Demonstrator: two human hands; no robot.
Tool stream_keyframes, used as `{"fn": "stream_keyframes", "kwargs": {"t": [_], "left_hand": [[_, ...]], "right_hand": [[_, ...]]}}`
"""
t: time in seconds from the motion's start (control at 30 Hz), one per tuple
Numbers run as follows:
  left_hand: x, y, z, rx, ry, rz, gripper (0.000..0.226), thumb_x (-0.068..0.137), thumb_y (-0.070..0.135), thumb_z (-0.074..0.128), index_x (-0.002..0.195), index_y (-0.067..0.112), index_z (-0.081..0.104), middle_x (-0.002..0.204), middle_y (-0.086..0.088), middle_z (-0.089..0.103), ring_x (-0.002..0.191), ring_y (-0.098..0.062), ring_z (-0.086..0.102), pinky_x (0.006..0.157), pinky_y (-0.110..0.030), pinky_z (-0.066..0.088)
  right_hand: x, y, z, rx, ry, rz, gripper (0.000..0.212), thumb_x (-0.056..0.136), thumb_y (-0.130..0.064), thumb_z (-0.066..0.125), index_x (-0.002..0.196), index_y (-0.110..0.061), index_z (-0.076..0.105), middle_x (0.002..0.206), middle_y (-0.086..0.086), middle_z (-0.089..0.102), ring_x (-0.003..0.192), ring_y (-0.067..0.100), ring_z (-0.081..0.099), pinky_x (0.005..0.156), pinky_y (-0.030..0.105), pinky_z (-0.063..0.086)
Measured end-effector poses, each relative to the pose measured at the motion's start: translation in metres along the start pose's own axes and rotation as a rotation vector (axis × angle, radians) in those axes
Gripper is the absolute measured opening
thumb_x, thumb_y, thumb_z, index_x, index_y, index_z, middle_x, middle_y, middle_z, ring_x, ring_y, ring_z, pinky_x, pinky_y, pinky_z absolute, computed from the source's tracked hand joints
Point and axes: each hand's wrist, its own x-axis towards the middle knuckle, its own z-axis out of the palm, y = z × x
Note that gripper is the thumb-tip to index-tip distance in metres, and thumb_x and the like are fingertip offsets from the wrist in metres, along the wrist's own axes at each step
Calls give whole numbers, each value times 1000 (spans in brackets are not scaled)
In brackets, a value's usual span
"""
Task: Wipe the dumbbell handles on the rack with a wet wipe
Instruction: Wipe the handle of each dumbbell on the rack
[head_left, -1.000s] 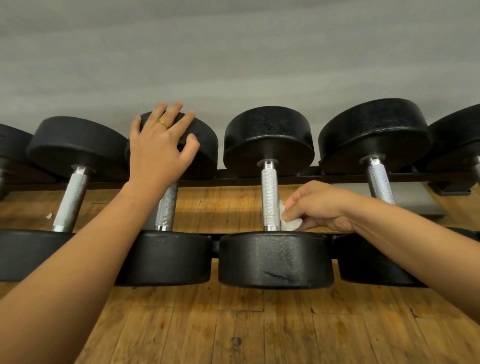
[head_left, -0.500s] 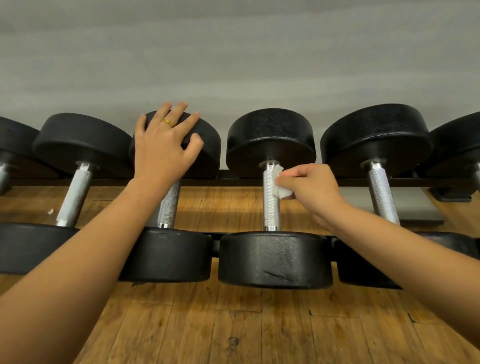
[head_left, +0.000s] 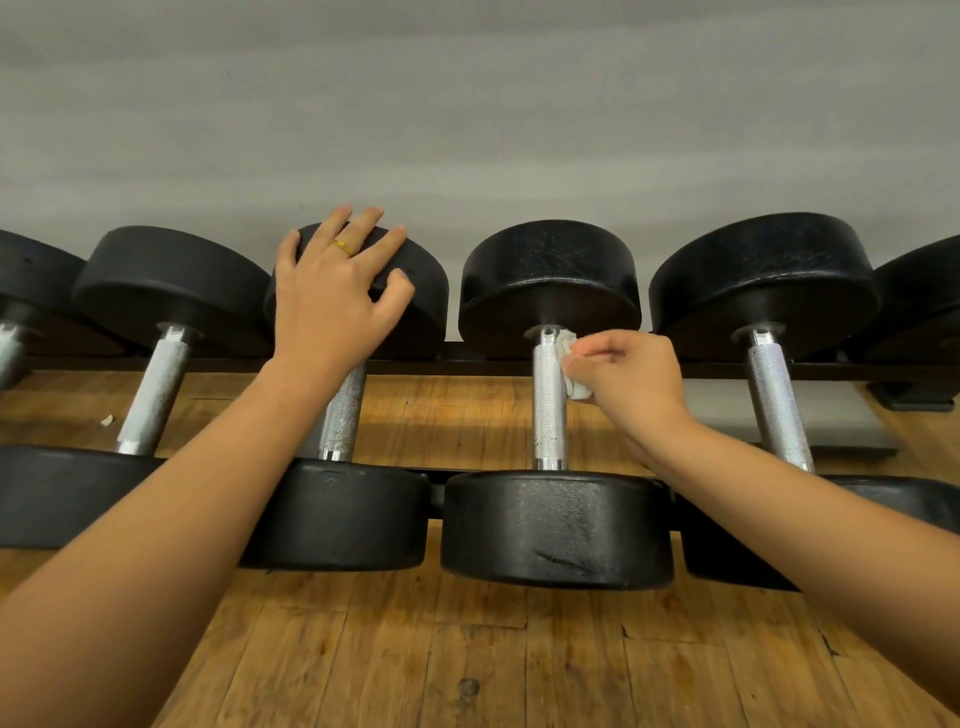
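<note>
Several black dumbbells with knurled silver handles lie side by side on a black rack (head_left: 727, 370). My right hand (head_left: 631, 387) pinches a crumpled white wet wipe (head_left: 569, 364) against the right side of the middle dumbbell's handle (head_left: 548, 410), near its far end. My left hand (head_left: 332, 301), wearing a gold ring, rests with spread fingers on the far head of the neighbouring dumbbell (head_left: 421, 291); its handle (head_left: 343, 410) is partly hidden by my wrist.
More dumbbells lie to the left (head_left: 156, 389) and to the right (head_left: 779, 410). A wooden plank floor (head_left: 467, 665) shows below the rack, with a small white scrap (head_left: 106, 420) at the left. A grey wall rises behind.
My right hand slid the wipe from the near end of the middle handle up to its far end. My left hand stayed on the dumbbell head.
</note>
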Motion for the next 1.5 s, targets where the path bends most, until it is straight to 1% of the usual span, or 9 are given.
{"fn": "stream_keyframes", "kwargs": {"t": [0.17,0.33,0.57,0.7,0.87,1.03,1.17,1.27,1.5], "left_hand": [[1,0,1,0,3,6,50,99,41,40,140,25,64,155,-2,51,148,-24,38,120,-57,24],[2,-1,2,0,9,5,50,99,41,41,140,25,65,154,-1,52,148,-24,39,119,-57,25],[1,-1,2,3,16,3,49,98,40,42,139,25,65,154,-1,53,148,-25,40,119,-58,26],[1,-2,2,8,1,-1,51,98,43,40,140,26,64,154,-1,52,148,-24,39,119,-58,26],[1,-1,1,3,1,-2,51,99,42,40,141,26,64,155,-1,52,149,-24,38,120,-58,25],[-1,0,1,5,-5,-4,51,99,42,40,141,26,63,155,-1,51,149,-24,37,120,-59,24],[0,-1,1,-13,12,2,50,99,40,42,140,25,64,154,-2,52,148,-25,39,119,-60,26],[0,-1,1,-12,12,6,49,99,40,42,140,25,64,154,-2,52,148,-25,39,119,-60,27],[1,0,0,-15,15,3,49,99,40,43,140,25,65,154,-2,53,148,-25,40,119,-61,27]], "right_hand": [[-5,-6,3,-95,62,-154,22,92,-16,71,114,-14,75,95,-13,70,82,-6,62,75,4,46],[-9,-2,-7,-198,-38,-187,19,91,-12,71,110,-10,76,94,-9,69,78,-8,59,65,1,45],[4,-13,-13,-186,-154,-47,7,88,-12,75,94,-12,78,93,0,75,85,10,72,77,31,62],[-24,-1,-23,-217,-333,53,5,84,-7,77,83,-12,78,84,4,76,81,16,74,73,34,61],[-16,-15,-22,-148,-280,86,5,83,-6,78,86,-10,77,86,6,75,77,14,74,64,27,61],[-32,-14,-32,-307,-499,199,9,76,-5,83,75,-12,79,79,1,76,79,15,74,75,34,61],[-32,-17,-30,-154,-421,210,9,79,-1,80,81,-9,78,82,3,77,76,13,75,73,32,62],[-16,-19,-30,-142,-193,7,8,83,-8,78,87,-16,78,85,-2,75,76,5,72,62,17,57],[9,-17,-9,-211,-51,-249,9,87,-19,76,96,-16,79,88,-8,74,80,0,69,75,13,56]]}}
